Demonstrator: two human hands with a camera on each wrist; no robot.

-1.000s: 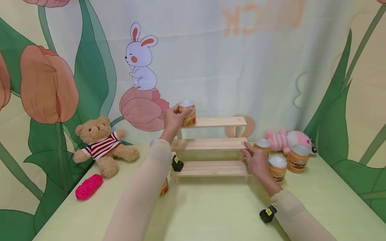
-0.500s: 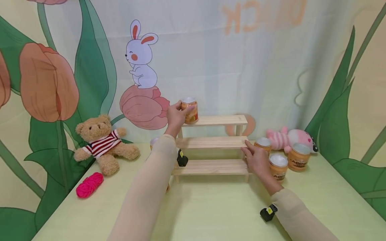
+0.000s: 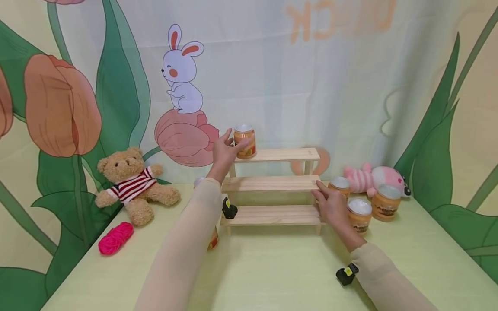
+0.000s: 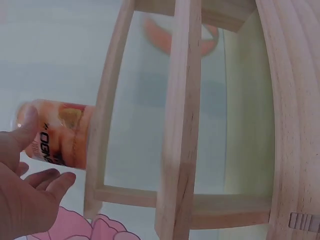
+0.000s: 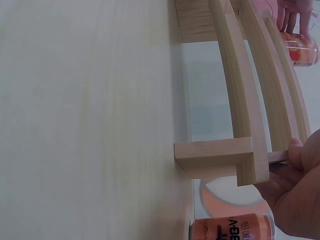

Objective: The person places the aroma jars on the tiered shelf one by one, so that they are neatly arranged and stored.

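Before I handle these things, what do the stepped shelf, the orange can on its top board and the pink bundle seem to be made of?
Stepped shelf: pale wood, matt and perhaps unvarnished, by its visible grain.
Orange can: glossy printed body, metal or plastic, I cannot tell; its silvery, shining lid suggests metal.
Pink bundle: probably yarn, by its wound strands; fibre unclear.

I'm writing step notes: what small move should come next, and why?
I'd probably ease the left hand outward, away from the can. The can stands upright on the top shelf, and the left wrist view shows fingers apart from it; whether the thumb touches it is unclear. The right hand grips the rack, which should help steady it.
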